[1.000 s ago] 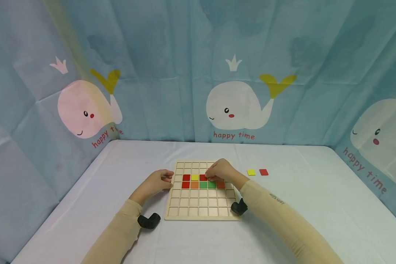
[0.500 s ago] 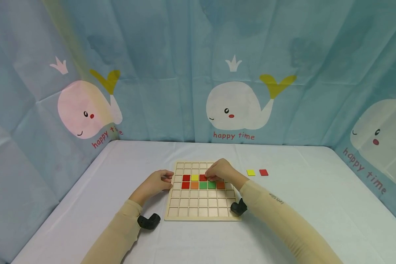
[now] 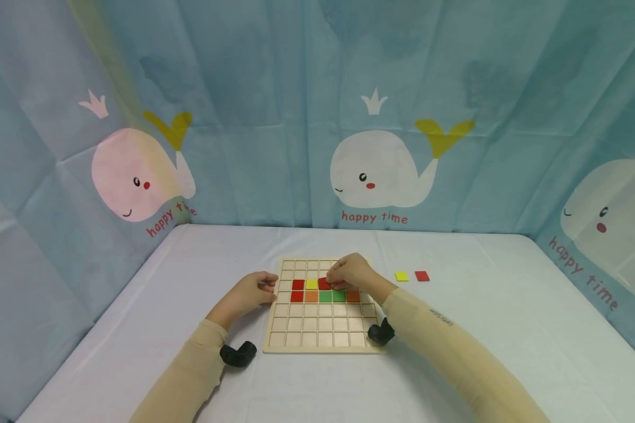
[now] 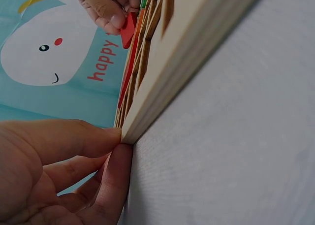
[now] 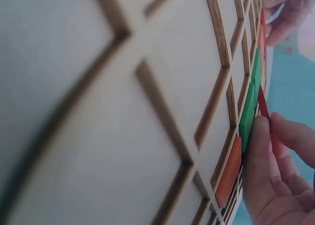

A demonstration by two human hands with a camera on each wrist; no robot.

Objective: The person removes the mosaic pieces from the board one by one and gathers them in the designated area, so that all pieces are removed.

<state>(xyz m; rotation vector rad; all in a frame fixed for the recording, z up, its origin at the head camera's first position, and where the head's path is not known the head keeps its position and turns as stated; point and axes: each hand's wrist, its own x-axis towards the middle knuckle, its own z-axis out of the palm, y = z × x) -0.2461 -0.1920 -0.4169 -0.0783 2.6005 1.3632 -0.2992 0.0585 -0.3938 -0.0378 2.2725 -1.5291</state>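
A light wooden grid board (image 3: 317, 341) lies on the white table, with two rows of coloured square tiles in its cells. My right hand (image 3: 353, 272) pinches a red tile (image 3: 324, 284) between thumb and fingertip, over the upper row just right of a yellow tile (image 3: 311, 284). In the left wrist view this red tile (image 4: 129, 30) stands tilted up from the board. My left hand (image 3: 253, 292) holds the board's left edge; the left wrist view shows its fingertips (image 4: 118, 158) pinching that edge. Below the red tile sit two green tiles (image 3: 332, 296), partly covered by my right hand.
To the right of the board lie a loose yellow tile (image 3: 401, 276) and a loose red tile (image 3: 422, 276). A blue curtain (image 3: 275, 170) printed with whales hangs behind the table. Black wrist devices (image 3: 239, 355) sit near both forearms.
The red tile at my right fingertips has gone from lying flat in the row to tilted, and the right hand has shifted very slightly left. My left hand stays at the board's edge.
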